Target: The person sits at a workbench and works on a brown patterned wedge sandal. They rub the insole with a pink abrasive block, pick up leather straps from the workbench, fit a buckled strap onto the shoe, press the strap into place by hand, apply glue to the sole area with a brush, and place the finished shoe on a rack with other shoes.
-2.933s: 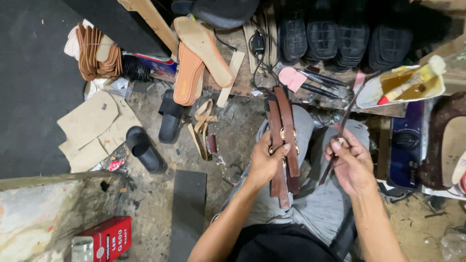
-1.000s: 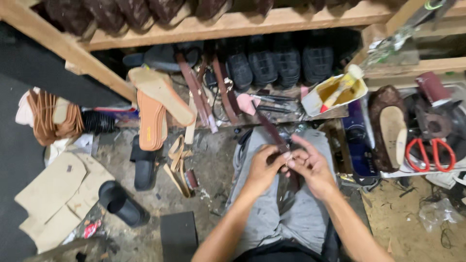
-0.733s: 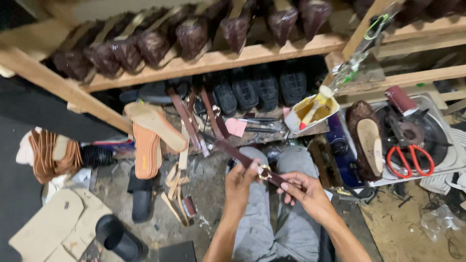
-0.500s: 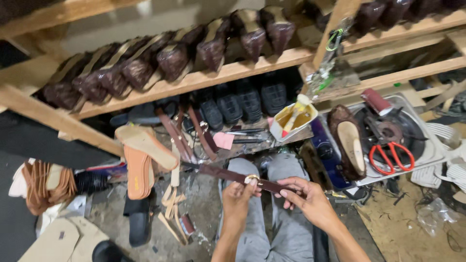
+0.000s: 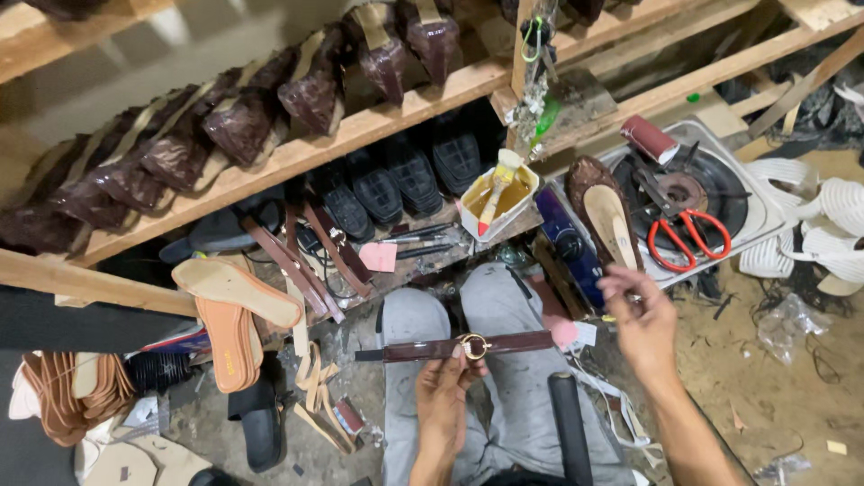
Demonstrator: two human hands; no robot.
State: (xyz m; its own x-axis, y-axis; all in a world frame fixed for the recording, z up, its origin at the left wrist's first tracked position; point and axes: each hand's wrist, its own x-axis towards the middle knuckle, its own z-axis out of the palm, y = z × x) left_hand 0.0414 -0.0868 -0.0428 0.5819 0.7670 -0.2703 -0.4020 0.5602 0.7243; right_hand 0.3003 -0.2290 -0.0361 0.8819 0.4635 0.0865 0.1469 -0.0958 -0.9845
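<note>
Shelving point(image 5: 378, 121) of raw wood is spanning the top of the view now, carrying a row of dark brown heeled shoes point(image 5: 243, 117), where a few seconds ago the view was looking down on floor and scraps; the head has tilted up while the work has stayed over the lap. Below the shelf a row of black shoes point(image 5: 396, 180) is sitting, and to the right a stove point(image 5: 720, 193) is holding red-handled scissors point(image 5: 688, 238) with a brown flat shoe point(image 5: 607, 216) leaning at its edge. Tan soles point(image 5: 229, 306) are lying at the left beside loose brown straps point(image 5: 310, 256), and a small tub point(image 5: 499, 193) with a brush is standing mid-bench. Across the grey-trousered knees the strap point(image 5: 459, 346) is lying level, well clear of the bench, its gold ring point(image 5: 474, 346) near the middle. The left hand point(image 5: 445, 396) is pinching the strap at that ring. The right hand point(image 5: 641, 315), which was on the strap half a second ago, has let go and is hovering loosely open toward the flat shoe, holding nothing, so the strap is now hanging from one hand alone.
</note>
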